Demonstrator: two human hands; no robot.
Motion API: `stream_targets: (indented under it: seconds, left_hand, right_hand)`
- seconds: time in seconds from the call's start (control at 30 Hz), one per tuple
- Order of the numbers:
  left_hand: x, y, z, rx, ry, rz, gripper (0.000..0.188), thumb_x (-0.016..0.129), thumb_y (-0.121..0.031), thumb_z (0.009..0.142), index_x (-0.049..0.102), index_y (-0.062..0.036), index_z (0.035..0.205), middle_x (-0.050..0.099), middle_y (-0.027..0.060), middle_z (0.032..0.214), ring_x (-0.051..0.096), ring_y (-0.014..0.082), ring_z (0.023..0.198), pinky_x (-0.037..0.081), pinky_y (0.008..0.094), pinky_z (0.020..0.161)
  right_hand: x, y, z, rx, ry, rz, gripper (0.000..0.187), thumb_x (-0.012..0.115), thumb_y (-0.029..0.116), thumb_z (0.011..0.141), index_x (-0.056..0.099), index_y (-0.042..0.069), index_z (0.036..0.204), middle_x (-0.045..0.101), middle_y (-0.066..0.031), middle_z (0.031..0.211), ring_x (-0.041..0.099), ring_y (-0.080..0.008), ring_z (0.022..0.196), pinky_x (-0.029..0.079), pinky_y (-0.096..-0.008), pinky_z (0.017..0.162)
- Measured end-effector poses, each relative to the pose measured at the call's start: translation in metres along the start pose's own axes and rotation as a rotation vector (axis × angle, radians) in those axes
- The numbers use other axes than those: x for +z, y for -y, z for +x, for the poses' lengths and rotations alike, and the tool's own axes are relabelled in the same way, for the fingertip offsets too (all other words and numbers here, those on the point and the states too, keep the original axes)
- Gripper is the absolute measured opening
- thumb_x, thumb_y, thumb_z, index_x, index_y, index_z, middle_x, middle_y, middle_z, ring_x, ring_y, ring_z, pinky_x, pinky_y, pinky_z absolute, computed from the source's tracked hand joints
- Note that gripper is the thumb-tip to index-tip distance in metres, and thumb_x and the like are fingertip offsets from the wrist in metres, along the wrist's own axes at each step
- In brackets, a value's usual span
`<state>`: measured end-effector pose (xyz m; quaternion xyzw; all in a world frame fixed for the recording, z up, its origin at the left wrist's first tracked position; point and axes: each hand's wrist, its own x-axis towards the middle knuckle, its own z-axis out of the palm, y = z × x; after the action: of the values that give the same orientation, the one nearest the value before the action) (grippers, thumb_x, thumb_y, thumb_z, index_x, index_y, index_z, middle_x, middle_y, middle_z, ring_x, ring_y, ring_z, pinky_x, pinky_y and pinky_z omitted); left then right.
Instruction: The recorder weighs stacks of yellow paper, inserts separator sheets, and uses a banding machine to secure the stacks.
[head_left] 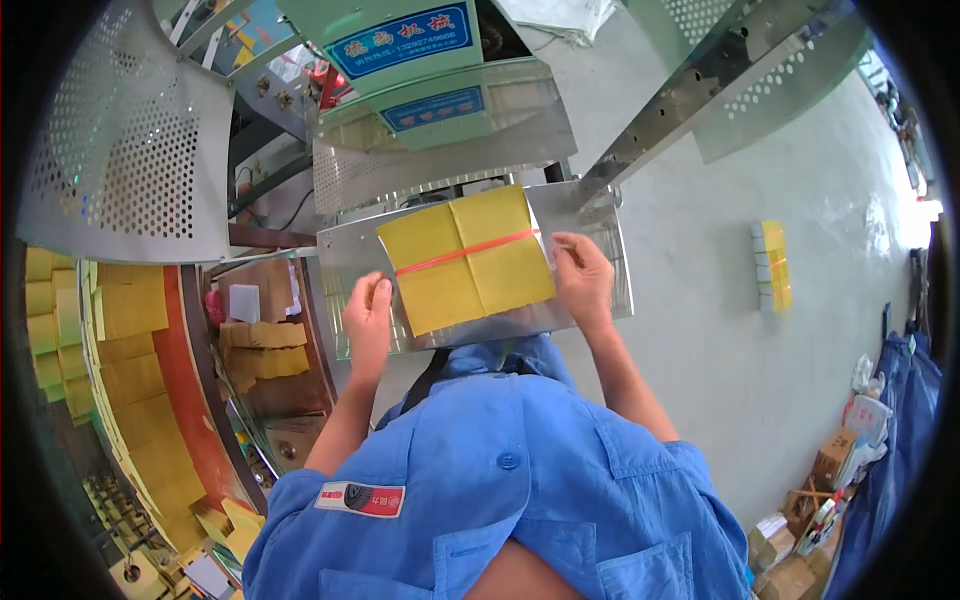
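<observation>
In front of me lies a bundle of yellow paper sheets [500,272], creased down the middle and bound with a red-pink band [466,252]. It sits slightly askew on a metal worktable [600,312]. White page edges show at its right side. My left hand [368,312] is by the bundle's left edge, its fingers loosely bent and the thumb up. My right hand [584,278] is at the right edge near the band's end, with thumb and forefinger apart. Neither hand visibly grips the bundle; whether the fingertips touch its sides is hard to tell.
Beyond the table stands a green machine [395,45] with a clear cover [450,130]. A perforated metal guard [130,150] is at left, a slanting metal arm [690,95] at right. Yellow stacks [150,400] line the left. Another bundle [772,266] lies on the floor.
</observation>
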<state>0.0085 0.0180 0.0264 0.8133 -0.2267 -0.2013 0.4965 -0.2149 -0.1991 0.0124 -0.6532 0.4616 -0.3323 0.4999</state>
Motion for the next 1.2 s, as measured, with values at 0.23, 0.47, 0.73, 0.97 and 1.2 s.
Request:
stream_targets:
  seconds: [0.23,0.47,0.73,0.97,1.2]
  left_hand:
    - [0.026,-0.001,0.032,-0.374,0.259,-0.631,0.039,0.047,-0.033,0.101,0.051,-0.0046,0.128,0.057,0.01,0.123,0.056,0.0207,0.114,0.048,0.0342,0.09]
    - [0.038,-0.013,0.013,-0.323,0.368,-0.684,0.05,0.043,-0.042,0.101,0.048,-0.003,0.132,0.059,0.0126,0.125,0.06,0.0227,0.112,0.051,0.0366,0.092]
    - [0.024,0.045,0.049,-0.585,0.248,-0.67,0.046,0.051,-0.038,0.098,0.052,-0.0013,0.126,0.06,0.0114,0.12,0.061,0.022,0.106,0.049,0.0372,0.091]
    - [0.068,0.022,0.009,-0.522,0.386,-0.565,0.043,0.046,-0.038,0.097,0.058,-0.0023,0.119,0.064,0.0116,0.105,0.066,0.0248,0.088,0.055,0.0369,0.072]
    - [0.155,-0.068,-0.089,-0.492,0.581,-0.448,0.045,0.047,-0.041,0.098,0.057,-0.0059,0.124,0.062,0.0091,0.112,0.064,0.0227,0.096,0.053,0.0355,0.079]
  right_hand:
    - [0.0,0.021,0.035,-0.287,0.265,-0.109,0.014,0.06,-0.002,0.084,0.065,0.001,0.096,0.068,-0.0107,0.085,0.065,-0.016,0.074,0.051,-0.0287,0.068]
    - [-0.008,0.005,0.029,-0.286,0.332,-0.166,0.011,0.06,0.002,0.084,0.064,0.001,0.094,0.064,-0.0098,0.08,0.063,-0.0167,0.072,0.05,-0.0289,0.066]
    - [0.04,-0.048,0.045,0.244,0.275,-0.054,0.03,0.05,0.029,0.094,0.064,0.004,0.088,0.067,-0.0165,0.087,0.065,-0.0312,0.078,0.051,-0.0413,0.072]
    - [-0.002,-0.061,-0.035,0.296,0.035,-0.168,0.031,0.046,0.03,0.095,0.066,0.006,0.098,0.066,-0.0166,0.101,0.062,-0.0344,0.097,0.048,-0.0404,0.084]
    - [-0.141,-0.084,-0.13,0.412,-0.23,0.129,0.032,0.048,0.026,0.097,0.066,0.006,0.115,0.068,-0.013,0.108,0.063,-0.0238,0.102,0.047,-0.0325,0.09]
